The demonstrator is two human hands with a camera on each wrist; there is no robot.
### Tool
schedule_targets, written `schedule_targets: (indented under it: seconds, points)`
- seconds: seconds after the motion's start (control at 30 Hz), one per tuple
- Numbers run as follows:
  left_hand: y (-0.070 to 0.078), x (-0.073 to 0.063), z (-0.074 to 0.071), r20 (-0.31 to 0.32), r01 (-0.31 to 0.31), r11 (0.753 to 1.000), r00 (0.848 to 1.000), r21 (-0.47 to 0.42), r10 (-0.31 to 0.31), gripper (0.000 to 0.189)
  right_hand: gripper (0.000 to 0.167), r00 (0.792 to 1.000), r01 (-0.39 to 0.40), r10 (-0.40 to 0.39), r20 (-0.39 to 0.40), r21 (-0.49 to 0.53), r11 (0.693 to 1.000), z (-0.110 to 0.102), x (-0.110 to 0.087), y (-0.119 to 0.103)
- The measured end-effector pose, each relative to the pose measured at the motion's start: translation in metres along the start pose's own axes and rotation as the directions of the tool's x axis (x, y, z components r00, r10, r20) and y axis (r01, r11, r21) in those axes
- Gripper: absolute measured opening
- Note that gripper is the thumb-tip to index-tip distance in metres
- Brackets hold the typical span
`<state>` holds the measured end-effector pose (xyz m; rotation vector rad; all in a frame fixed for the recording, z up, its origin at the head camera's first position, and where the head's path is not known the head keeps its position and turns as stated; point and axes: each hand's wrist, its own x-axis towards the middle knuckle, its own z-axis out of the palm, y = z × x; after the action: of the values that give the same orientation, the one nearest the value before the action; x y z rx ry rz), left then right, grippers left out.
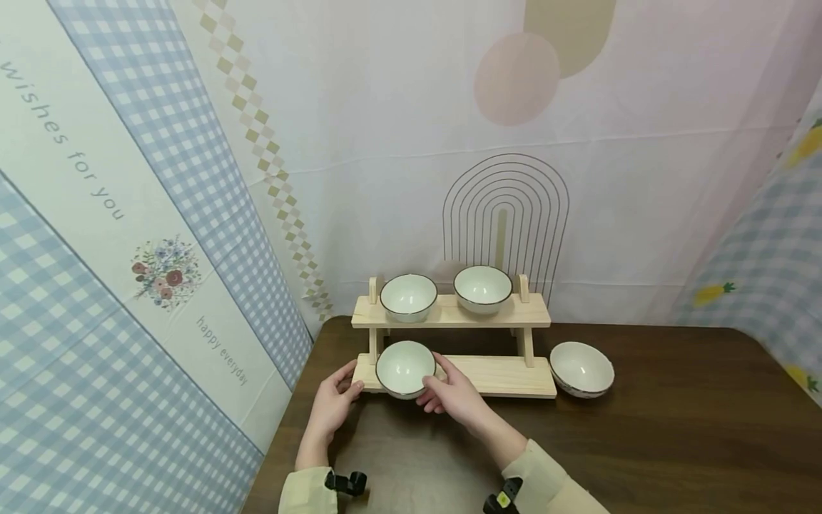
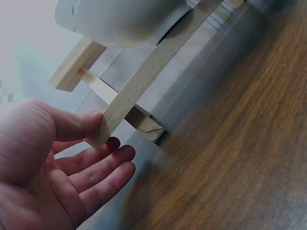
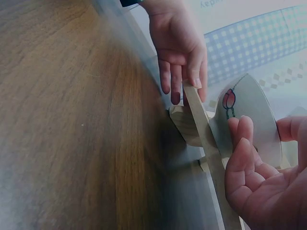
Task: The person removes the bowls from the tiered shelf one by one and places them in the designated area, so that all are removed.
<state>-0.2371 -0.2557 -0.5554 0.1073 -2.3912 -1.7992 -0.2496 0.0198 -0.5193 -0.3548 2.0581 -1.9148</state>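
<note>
A two-tier wooden rack (image 1: 497,376) stands on the table. My left hand (image 1: 332,408) holds the left end of its lower board, thumb on top and fingers beneath, as the left wrist view shows. On that board, toward the left, is a white bowl (image 1: 404,365) with a dark rim. My right hand (image 1: 459,394) grips this bowl at its right side, with the thumb at the rim. A pink tulip-like print (image 3: 230,99) shows on the bowl's outside in the right wrist view.
Two more white bowls, a left one (image 1: 409,296) and a right one (image 1: 483,288), sit on the upper board. Another bowl (image 1: 581,369) stands on the dark wooden table (image 1: 674,421), just right of the rack. A patterned cloth (image 1: 385,193) hangs behind.
</note>
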Motion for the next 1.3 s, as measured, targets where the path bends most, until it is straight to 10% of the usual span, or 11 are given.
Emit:
schedule_targets:
  seconds: [0.43, 0.8, 1.07, 1.3]
  points:
    - [0.002, -0.002, 0.001, -0.011, 0.001, 1.000, 1.000, -0.005, -0.001, 0.051, 0.072, 1.000, -0.014, 0.014, 0.008, 0.003, 1.000, -0.031, -0.031, 0.009]
    - [0.009, -0.004, 0.006, -0.026, 0.017, 1.000, 1.000, 0.023, -0.016, 0.050, 0.078, 0.999, -0.027, 0.027, 0.041, 0.010, 1.000, -0.100, -0.068, 0.014]
    - [0.005, -0.002, 0.003, -0.014, 0.000, 1.000, 1.000, 0.024, 0.000, 0.051, 0.075, 0.994, 0.024, -0.028, -0.104, -0.046, 0.999, -0.170, -0.095, 0.005]
    - [0.001, 0.000, 0.003, -0.013, 0.010, 1.000, 1.000, 0.021, -0.010, 0.051, 0.070, 0.950, 0.060, -0.070, -0.303, -0.040, 0.997, -0.232, -0.118, 0.002]
